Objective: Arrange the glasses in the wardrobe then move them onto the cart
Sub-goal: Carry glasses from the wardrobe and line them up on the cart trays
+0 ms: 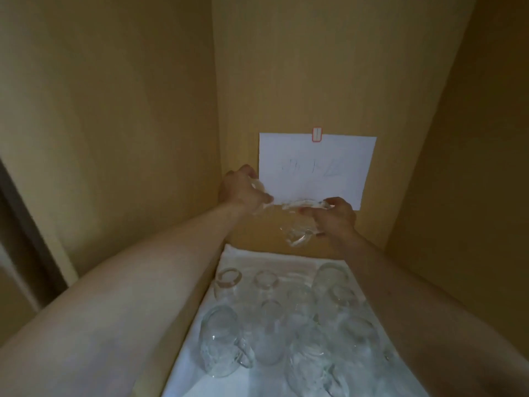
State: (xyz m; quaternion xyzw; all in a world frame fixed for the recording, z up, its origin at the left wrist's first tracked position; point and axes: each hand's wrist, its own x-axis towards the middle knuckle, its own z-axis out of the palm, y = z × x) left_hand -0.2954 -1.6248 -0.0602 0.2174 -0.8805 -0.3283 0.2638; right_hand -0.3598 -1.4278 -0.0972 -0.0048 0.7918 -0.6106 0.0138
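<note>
Glass [297, 234] is being held up in the wardrobe [114, 110], above the far edge of the white cloth [252, 257]. It is being gripped by the right hand [336, 214], fingers curled at its rim. A second glass [257, 187], blurred, is seemingly being clasped in the left hand [243, 190]. More glasses [220, 339] are being kept on the cloth below, well apart from both hands. Paper [317, 167] is being held to the back wall by a clip [317, 134].
</note>
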